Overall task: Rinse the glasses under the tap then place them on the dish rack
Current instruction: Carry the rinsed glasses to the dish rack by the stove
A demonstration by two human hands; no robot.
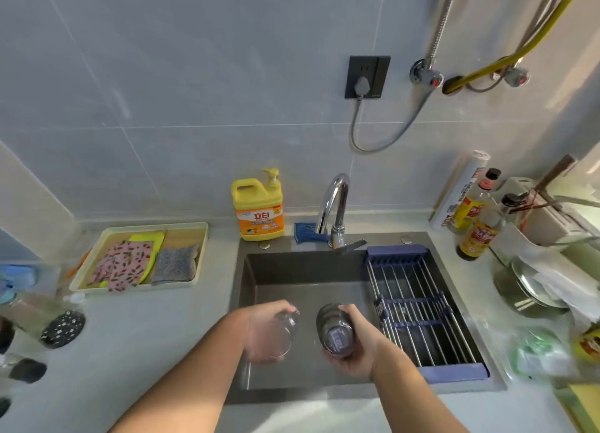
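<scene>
Over the sink [292,270], left hand [261,332] grips clear glass [287,333]; right hand [360,349] grips labelled glass [336,330], seemingly tilted.

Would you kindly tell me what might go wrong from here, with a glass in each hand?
The clear glass in the left hand and the ribbed glass in the right hand sit close together and might clink. With both hands full, working the tap lever looks awkward; a glass could slip into the sink.

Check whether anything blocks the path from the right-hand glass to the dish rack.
Nothing visible does. The right hand holds its glass over the sink, just left of the dish rack, with no object between them or on the rack's bars.
</scene>
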